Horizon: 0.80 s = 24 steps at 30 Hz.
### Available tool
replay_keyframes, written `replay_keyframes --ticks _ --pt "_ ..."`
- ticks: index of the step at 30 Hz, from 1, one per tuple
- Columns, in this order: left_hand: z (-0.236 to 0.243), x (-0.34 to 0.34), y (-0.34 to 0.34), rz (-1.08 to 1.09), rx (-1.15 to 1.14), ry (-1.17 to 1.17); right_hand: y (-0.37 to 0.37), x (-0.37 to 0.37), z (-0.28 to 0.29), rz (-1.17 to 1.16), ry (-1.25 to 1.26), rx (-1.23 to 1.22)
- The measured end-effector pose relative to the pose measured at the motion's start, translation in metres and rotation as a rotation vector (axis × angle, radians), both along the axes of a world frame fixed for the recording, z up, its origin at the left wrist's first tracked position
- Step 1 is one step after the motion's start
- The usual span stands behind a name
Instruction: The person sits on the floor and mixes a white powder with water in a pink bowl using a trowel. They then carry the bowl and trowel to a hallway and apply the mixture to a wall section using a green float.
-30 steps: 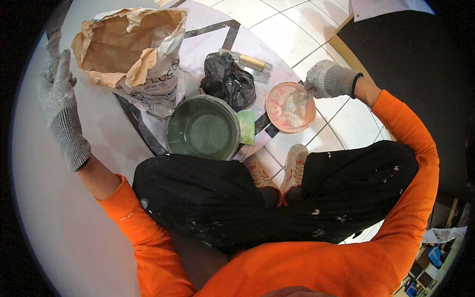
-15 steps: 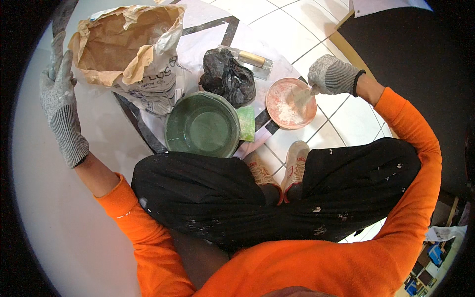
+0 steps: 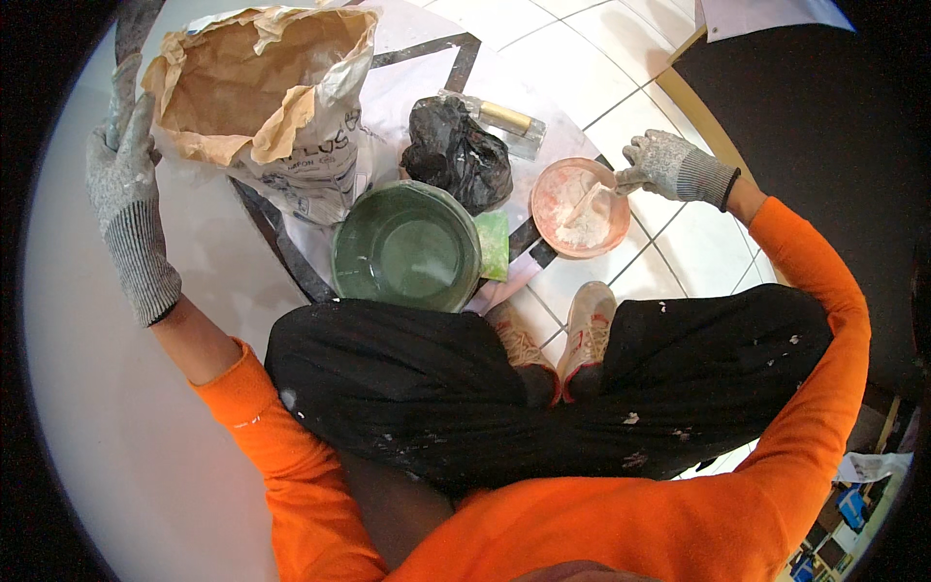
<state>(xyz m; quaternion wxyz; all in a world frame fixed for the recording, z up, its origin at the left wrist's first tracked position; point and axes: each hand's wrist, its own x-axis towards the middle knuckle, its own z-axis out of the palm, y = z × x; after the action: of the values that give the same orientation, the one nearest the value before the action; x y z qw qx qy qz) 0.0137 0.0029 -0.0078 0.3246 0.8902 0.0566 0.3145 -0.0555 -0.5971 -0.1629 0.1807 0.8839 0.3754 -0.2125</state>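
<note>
The left hand [image 3: 124, 189], in a gray knit glove, has slid closer to the big paper sack [image 3: 260, 97] and now rests flat and wide open on its crinkly side. The sack stands open on the floor. Next to it sits a round green bucket [image 3: 405, 247], smooth inside. Then comes a lumpy black plastic bag [image 3: 458, 153]. The right hand [image 3: 669, 167] has dipped its small stick [image 3: 590, 200] into the pink bowl [image 3: 580, 208] of soft white powder, and it holds the stick tight.
</note>
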Motion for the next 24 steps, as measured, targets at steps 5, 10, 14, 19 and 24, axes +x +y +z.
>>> replay_keyframes --ticks 5,10,14,19,24 --pt "0.003 -0.003 0.002 0.033 0.135 0.057 -0.002 0.002 0.006 -0.049 0.024 0.065" --pt "0.003 -0.005 -0.006 0.006 0.092 0.018 -0.001 0.004 0.009 -0.070 0.035 0.060" --pt "-0.003 -0.002 0.008 -0.054 0.094 0.012 -0.006 0.008 0.014 -0.045 -0.019 0.044" --pt "0.003 -0.009 -0.004 -0.079 -0.042 0.043 0.000 0.026 0.034 -0.270 0.094 0.058" --pt "-0.015 -0.002 -0.008 -0.125 -0.077 0.059 -0.027 0.047 0.069 -0.590 0.251 0.186"
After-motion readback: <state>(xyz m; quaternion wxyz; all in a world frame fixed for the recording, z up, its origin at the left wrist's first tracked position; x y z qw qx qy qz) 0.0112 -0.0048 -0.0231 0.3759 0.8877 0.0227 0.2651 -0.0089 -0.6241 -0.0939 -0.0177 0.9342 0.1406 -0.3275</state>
